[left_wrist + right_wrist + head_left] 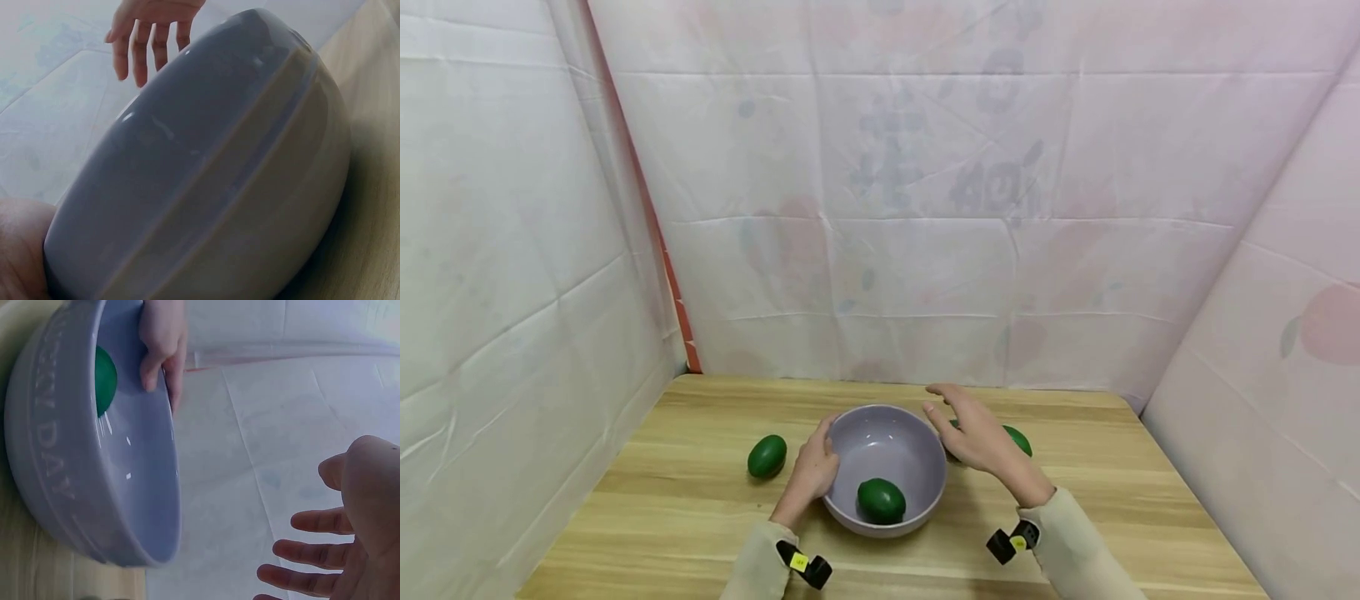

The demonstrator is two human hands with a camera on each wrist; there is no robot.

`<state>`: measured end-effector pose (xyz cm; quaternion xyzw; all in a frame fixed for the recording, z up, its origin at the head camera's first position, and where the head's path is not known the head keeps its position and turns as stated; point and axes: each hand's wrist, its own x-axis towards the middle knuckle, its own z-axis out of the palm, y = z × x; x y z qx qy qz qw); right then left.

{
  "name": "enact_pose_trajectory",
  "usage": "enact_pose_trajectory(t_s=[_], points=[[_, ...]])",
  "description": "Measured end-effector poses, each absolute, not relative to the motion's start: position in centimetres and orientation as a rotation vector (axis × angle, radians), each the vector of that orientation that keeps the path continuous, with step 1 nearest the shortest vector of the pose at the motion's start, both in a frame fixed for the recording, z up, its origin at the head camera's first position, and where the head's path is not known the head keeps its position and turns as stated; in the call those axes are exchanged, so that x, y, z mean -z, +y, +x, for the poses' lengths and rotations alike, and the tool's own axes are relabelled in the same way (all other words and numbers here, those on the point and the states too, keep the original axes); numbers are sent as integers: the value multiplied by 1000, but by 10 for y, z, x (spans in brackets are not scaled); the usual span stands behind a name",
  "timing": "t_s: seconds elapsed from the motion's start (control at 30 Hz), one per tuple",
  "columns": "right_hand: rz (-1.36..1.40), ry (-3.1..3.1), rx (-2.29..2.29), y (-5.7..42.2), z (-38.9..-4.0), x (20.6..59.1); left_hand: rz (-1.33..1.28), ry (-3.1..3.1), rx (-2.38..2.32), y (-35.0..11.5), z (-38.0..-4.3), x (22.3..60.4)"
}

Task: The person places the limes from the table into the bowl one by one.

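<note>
A round lavender bowl [880, 446] stands at the middle of the table, with one dark green, egg-shaped fruit [882, 501] lying inside near its front wall. My left hand [812, 468] grips the bowl's left rim, its thumb over the inner side and the fingers outside. To the right of the bowl, my right hand [973, 435] is raised with spread fingers and holds nothing. Beneath and behind that hand lies another green fruit [1019, 440], partly covered by it. A bit of green [955, 423] also shows beside its thumb; the rest is hidden.
A further green fruit [767, 457] lies on the wooden table [677, 500] to the left of my left hand. Pale printed sheets [880, 275] hang behind the table and along both sides. Raised lettering runs round the bowl's outer wall [53, 419].
</note>
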<state>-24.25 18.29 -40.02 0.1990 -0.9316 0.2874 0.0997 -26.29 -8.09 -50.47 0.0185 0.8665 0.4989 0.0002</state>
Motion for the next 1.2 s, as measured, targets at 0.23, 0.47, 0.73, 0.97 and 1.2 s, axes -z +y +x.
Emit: enact_pose_trajectory(t_s=[0.23,0.47,0.73,0.97,1.2], points=[[545,-2740,-804,193,-252,403,38,2702,-1578,-81,-262,503],[503,-2727,-776,198,-260,408,43,2725,-1553,-81,-263,500],[466,-2732,-736,202,-263,419,41,2718,-1563,-81,-262,502],[455,-2750,-743,207,-266,429,44,2718,-1552,-82,-261,503],[434,-2793,-736,211,-268,438,42,2720,-1543,-81,-261,502]])
